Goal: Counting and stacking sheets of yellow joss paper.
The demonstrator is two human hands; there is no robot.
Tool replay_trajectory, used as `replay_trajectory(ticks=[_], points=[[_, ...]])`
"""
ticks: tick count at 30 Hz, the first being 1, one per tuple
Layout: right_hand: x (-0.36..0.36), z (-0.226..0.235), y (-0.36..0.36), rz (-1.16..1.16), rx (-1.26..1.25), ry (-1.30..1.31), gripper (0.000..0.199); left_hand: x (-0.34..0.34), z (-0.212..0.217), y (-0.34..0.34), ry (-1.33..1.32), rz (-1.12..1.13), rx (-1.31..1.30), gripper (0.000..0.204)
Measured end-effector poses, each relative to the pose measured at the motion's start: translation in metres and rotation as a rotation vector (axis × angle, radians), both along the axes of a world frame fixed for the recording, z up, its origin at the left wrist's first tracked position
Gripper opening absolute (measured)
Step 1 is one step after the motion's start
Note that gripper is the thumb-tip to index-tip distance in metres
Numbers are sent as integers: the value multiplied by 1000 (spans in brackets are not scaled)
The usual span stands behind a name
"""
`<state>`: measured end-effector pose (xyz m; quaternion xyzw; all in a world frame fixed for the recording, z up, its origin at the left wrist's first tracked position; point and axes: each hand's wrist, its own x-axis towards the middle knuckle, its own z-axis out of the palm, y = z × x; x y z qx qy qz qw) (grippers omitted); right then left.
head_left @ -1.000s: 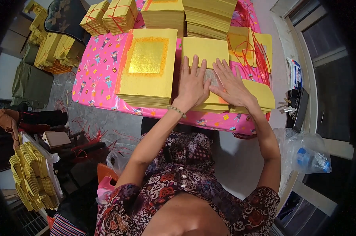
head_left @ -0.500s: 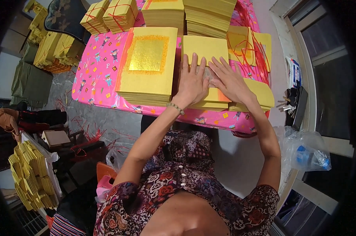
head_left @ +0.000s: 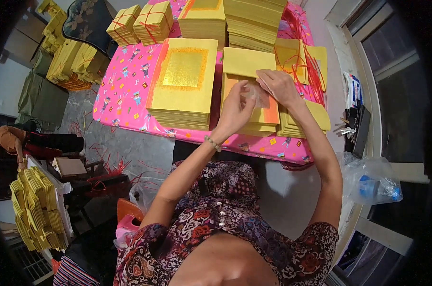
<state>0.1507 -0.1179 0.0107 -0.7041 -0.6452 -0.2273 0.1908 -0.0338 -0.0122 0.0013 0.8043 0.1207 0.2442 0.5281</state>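
In front of me lies a yellow paper stack [head_left: 263,116] with an orange strip and a pale shiny patch [head_left: 261,98]. Its top sheet is folded over into a plain yellow flap [head_left: 248,59]. My right hand [head_left: 280,88] has its fingers together, pinching the flap's near edge at the right. Over the shiny patch, my left hand [head_left: 239,107] is curled with thumb and fingertips drawn together; what lies between them is hard to see. To the left sits a thick yellow paper stack [head_left: 181,102] with a gold foil square [head_left: 181,68] on top.
A pink patterned cloth [head_left: 125,102] covers the table. Red-tied bundles [head_left: 154,21] and tall paper stacks [head_left: 254,28] stand at the back. Red strings [head_left: 305,52] hang at the right beside more paper. A bagged bottle [head_left: 375,187] is at far right; a person [head_left: 11,138] bends at far left.
Both hands have gone from lying flat with spread fingers to being curled. The left has drawn back toward me; the right now pinches the flap's edge. The view has shifted slightly.
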Motion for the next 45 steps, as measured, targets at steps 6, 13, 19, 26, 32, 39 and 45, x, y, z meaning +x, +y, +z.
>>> replay_trajectory(ticks=[6, 13, 19, 26, 32, 39, 45], points=[[-12, 9, -26, -15, 100, -129, 28, 16, 10, 11, -51, -26, -1030, 47], [-50, 12, -66, -64, 100, -54, 34, 8, 9, -2, -131, -16, -1007, 41], [-81, 24, -85, -356, 373, 472, 43, -16, 11, -21, -229, -94, -823, 45], [-88, 13, -104, -49, 583, 1262, 43, -27, 11, -37, -292, -207, -759, 49], [-94, 9, -124, -55, 639, 1361, 30, -26, 3, -45, -277, -289, -748, 49], [-66, 14, -154, -219, 627, 1247, 27, 15, 18, -46, -143, -305, -628, 51], [-11, -19, -191, -554, 440, 1058, 34, 74, 26, -61, 15, -357, -309, 81]])
